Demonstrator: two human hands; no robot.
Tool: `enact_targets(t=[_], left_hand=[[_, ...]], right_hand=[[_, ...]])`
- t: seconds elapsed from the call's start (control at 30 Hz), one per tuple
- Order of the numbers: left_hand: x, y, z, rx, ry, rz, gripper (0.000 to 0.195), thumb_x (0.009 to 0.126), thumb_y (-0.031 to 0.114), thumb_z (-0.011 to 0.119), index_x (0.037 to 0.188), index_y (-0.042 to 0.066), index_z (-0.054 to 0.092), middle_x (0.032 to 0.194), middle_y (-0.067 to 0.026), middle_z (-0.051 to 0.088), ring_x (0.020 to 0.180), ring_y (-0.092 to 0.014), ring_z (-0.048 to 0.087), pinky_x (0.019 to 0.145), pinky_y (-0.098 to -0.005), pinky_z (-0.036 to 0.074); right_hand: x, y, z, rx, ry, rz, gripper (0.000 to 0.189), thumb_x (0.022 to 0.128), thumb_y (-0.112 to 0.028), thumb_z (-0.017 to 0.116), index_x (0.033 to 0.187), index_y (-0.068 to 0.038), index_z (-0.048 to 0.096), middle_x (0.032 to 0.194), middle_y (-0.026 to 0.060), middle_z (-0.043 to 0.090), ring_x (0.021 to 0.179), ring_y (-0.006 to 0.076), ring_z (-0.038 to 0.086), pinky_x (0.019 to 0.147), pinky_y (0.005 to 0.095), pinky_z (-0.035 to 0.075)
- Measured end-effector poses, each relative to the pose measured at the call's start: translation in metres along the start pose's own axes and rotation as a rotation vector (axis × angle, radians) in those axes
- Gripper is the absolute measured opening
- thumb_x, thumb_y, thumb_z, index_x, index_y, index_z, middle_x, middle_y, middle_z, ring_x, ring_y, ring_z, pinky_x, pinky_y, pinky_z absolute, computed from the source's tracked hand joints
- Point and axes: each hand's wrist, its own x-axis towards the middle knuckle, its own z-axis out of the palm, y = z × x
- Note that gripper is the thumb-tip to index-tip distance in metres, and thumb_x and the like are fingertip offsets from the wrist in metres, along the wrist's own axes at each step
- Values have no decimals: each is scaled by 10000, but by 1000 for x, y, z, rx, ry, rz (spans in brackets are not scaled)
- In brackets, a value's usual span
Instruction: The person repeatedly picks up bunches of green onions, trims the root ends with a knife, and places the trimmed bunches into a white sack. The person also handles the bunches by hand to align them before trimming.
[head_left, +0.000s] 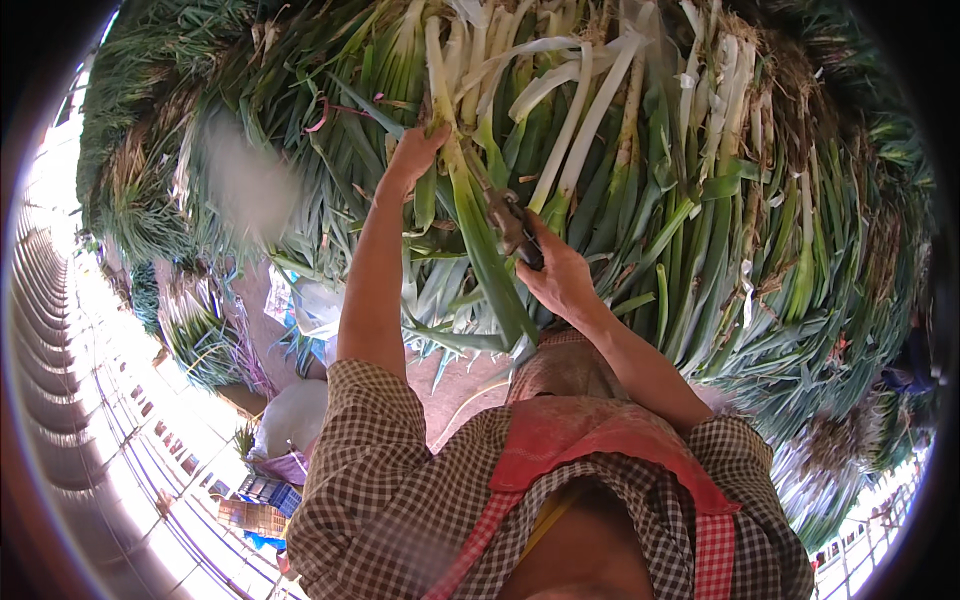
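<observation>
A pile of leeks or large green onions (592, 127) lies before me, white stems towards the top of the view and green leaves towards me. My left hand (416, 154) is closed around the stem of one leek (465, 195), whose leaves hang down towards my apron. In my right hand (559, 266) is a worn metal tool with a dark handle (510, 225), perhaps a knife or shears; its narrow end lies against or close beside the held leek. The fingers partly hide its handle.
More leek bundles (199, 330) stand at the left, near a clear plastic bag (315, 307) and a pale round sack (292, 420). Blue (274, 493) and orange-brown plastic crates (251, 517) are at lower left. Stacked leaves (840, 360) rise at the right.
</observation>
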Motion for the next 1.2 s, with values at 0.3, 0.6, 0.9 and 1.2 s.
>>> enact_targets(t=[0.3,0.6,0.9,1.2], left_hand=[[-2,-36,-15,230,-176,-92,259,800,186,671,852,-68,661,664,-53,550,572,-134,489,536,-350,405],[3,1,-111,940,428,31,202,791,145,586,947,30,641,868,-171,635,774,-343,626,640,-490,476],[-58,-14,47,439,354,-124,604,746,242,729,1242,0,483,1225,-215,484,1158,-389,484,945,-461,444],[-40,-40,36,162,247,-180,582,630,254,854,1083,23,571,1092,-187,577,1005,-348,575,841,-448,475]], right_hand=[[41,-10,-17,-159,-278,71,709,771,-223,620,1420,-109,357,899,221,656,796,399,652,720,468,529],[29,11,2,-134,-117,18,673,796,-204,604,1423,-121,374,858,194,652,734,362,655,674,443,518],[79,-35,-20,-140,-74,59,642,802,-214,576,1400,-82,384,792,174,655,670,302,663,616,430,533],[28,8,-13,33,-295,171,723,777,-234,587,1449,-136,340,865,231,655,739,359,668,728,421,531]])
